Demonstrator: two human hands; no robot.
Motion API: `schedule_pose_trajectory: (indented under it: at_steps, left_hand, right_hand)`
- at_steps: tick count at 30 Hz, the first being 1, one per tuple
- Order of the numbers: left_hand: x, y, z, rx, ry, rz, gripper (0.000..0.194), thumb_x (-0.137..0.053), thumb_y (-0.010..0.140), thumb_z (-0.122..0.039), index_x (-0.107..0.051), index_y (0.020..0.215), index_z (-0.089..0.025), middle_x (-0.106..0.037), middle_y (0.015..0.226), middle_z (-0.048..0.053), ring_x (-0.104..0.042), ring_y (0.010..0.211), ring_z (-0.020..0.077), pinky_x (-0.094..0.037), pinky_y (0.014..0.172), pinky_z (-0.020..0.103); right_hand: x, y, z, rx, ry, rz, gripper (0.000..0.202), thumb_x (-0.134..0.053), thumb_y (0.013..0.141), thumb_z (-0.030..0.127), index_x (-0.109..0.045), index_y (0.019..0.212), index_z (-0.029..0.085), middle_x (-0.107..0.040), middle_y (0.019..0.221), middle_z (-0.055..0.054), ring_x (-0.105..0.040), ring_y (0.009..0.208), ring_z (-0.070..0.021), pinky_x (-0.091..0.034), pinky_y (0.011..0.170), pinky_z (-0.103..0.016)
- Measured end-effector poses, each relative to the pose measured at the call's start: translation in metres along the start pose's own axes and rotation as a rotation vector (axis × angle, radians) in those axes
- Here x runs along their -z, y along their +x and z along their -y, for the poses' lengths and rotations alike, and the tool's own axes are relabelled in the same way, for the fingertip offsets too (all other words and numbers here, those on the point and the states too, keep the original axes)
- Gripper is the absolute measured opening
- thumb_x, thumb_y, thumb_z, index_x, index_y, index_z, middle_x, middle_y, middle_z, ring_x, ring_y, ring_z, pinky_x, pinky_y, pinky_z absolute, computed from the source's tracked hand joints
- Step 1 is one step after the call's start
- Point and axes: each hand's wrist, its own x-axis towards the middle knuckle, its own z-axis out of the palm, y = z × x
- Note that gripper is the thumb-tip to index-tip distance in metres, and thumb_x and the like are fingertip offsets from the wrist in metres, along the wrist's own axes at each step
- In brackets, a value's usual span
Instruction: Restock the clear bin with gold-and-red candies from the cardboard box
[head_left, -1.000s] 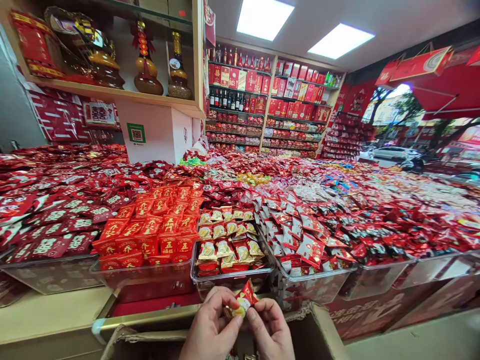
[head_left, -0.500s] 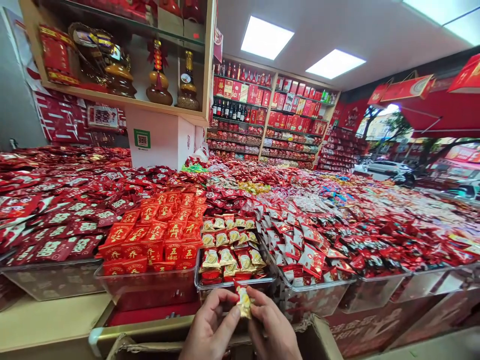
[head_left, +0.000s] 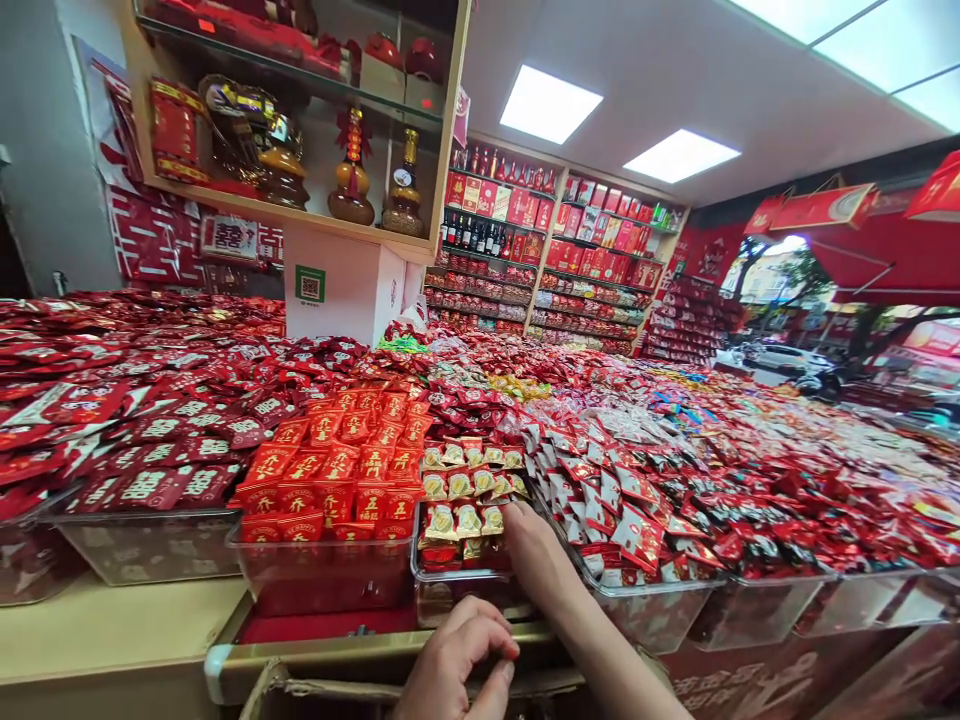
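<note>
My right hand (head_left: 534,545) reaches over the right side of a clear bin (head_left: 465,577) of small gold-and-red wrapped candies (head_left: 466,518). Its fingers are bunched and touch the candies' level. The fingertips are hidden behind the hand, so what they hold cannot be made out. My left hand (head_left: 459,665) hangs above an open cardboard box (head_left: 274,690) at the bottom of the view. Its fingers are loosely curled, the thumb stands apart, and nothing shows between them.
To the left sits a bin of orange-red packets (head_left: 330,500), then one of maroon packets (head_left: 161,485). Red-and-white packets (head_left: 600,490) fill a bin on the right. A glass-shelved cabinet (head_left: 292,220) overhangs the left side. The counter edge (head_left: 337,655) runs before the bins.
Both hands were together on a gold wrapped candy over the box. They have parted: the right has gone forward into the candy bin, the left stays low. The view has shifted left.
</note>
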Motion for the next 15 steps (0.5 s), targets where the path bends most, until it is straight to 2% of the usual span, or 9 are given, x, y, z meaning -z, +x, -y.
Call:
schedule_pose_trajectory:
  at_steps: [4,7,11,15]
  left_hand:
    - [0.000,-0.002,0.006,-0.075,0.076,0.110,0.018,-0.046,0.070,-0.006,-0.054,0.079,-0.019,-0.055,0.084,0.004,-0.054,0.077,0.0139,-0.042,0.070,0.023]
    - [-0.001,-0.004,0.010,-0.086,0.105,0.155,0.019,-0.046,0.069,-0.004,-0.054,0.078,-0.018,-0.055,0.083,0.004,-0.054,0.076,0.0136,-0.043,0.070,0.023]
    - [-0.002,-0.004,0.012,-0.082,0.140,0.207,0.021,-0.046,0.067,-0.002,-0.054,0.079,-0.018,-0.056,0.082,0.004,-0.054,0.076,0.0139,-0.043,0.069,0.024]
    - [-0.001,-0.001,0.011,-0.069,0.171,0.255,0.020,-0.045,0.067,-0.002,-0.055,0.078,-0.016,-0.057,0.080,0.006,-0.055,0.075,0.0148,-0.044,0.068,0.024]
  right_hand:
    - [0.004,0.007,-0.002,-0.003,-0.078,0.117,0.024,-0.035,0.073,-0.002,-0.053,0.075,0.013,-0.056,0.081,-0.009,-0.050,0.074,-0.0170,-0.033,0.063,-0.025]
    - [0.004,0.011,-0.007,0.011,-0.071,0.192,0.023,-0.038,0.069,-0.001,-0.056,0.072,0.012,-0.057,0.075,-0.008,-0.049,0.067,-0.0156,-0.032,0.058,-0.025]
    - [0.005,0.013,-0.014,0.056,-0.029,0.215,0.018,-0.043,0.067,0.004,-0.057,0.061,0.012,-0.056,0.069,-0.006,-0.045,0.059,-0.0130,-0.028,0.052,-0.025]
    - [0.002,0.013,-0.018,0.080,0.010,0.219,0.020,-0.042,0.064,0.001,-0.057,0.056,0.011,-0.055,0.066,-0.007,-0.041,0.056,-0.0120,-0.026,0.051,-0.026]
